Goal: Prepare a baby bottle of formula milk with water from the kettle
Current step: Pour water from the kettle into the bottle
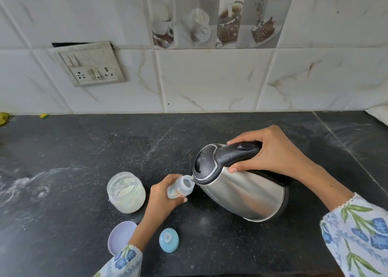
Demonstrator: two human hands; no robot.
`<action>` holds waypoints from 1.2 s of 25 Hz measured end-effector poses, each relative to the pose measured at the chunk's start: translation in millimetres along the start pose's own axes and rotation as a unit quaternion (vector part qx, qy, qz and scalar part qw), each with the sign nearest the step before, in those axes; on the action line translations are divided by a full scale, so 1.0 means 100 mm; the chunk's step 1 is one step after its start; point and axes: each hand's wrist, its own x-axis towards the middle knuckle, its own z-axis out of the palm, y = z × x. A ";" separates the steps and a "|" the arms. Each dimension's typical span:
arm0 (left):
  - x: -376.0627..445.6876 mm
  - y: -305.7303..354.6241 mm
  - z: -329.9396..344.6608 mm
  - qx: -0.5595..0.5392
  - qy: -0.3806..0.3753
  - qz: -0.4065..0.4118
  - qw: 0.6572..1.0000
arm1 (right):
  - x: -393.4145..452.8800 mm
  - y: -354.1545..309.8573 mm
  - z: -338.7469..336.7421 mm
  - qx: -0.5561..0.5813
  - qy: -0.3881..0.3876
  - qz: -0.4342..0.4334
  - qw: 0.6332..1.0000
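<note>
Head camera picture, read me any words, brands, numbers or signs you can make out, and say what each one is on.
No text can be read.
Small clear baby bottle in the left hand: reddish printed marks, too blurred to read.
Steel kettle with black handle, held by the right hand: no label visible.
Grey wall switchboard: no legible markings.

Steel, black and pastel on a dark speckled counter

Kettle (241, 195): silver body, black lid and handle. Left of the kettle, a clear jar (126, 191) of pale powder; nearer than it, a lilac lid (120, 235) and blue cap (169, 240). Sleeves (357, 234): white, blue flowers, green leaves
</note>
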 end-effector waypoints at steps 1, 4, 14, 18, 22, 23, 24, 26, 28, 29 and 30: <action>0.00 0.01 0.00 0.005 -0.005 0.001 1.000 | 0.01 -0.02 0.00 -0.008 -0.006 -0.001 1.000; -0.01 0.05 -0.02 0.014 -0.010 0.007 1.000 | 0.03 -0.06 0.01 -0.027 -0.023 -0.001 0.999; -0.04 0.05 0.00 0.011 -0.018 0.002 1.000 | 0.01 -0.11 -0.03 -0.047 -0.034 0.009 0.998; -0.05 0.04 0.01 0.010 -0.023 -0.010 1.000 | -0.01 -0.11 -0.05 -0.054 -0.044 0.014 0.997; -0.05 0.04 0.01 0.013 -0.029 -0.013 0.999 | -0.01 -0.11 -0.05 -0.057 -0.050 0.017 0.997; -0.04 0.03 0.01 0.013 -0.029 -0.013 0.999 | -0.01 -0.11 -0.05 -0.057 -0.050 0.018 0.997; -0.04 0.03 0.01 0.013 -0.029 -0.015 0.999 | -0.02 -0.11 -0.05 -0.057 -0.049 0.019 0.997; -0.05 0.03 0.00 0.015 -0.030 -0.015 0.999 | -0.02 -0.12 -0.06 -0.059 -0.048 0.021 0.997; -0.05 0.04 0.00 0.016 -0.033 -0.016 0.999 | -0.02 -0.12 -0.07 -0.061 -0.047 0.026 0.997; -0.05 0.05 0.00 0.013 -0.033 -0.014 0.999 | -0.02 -0.12 -0.07 -0.061 -0.046 0.027 0.997; -0.06 0.06 -0.01 0.008 -0.034 -0.013 0.999 | -0.02 -0.12 -0.07 -0.062 -0.045 0.027 0.997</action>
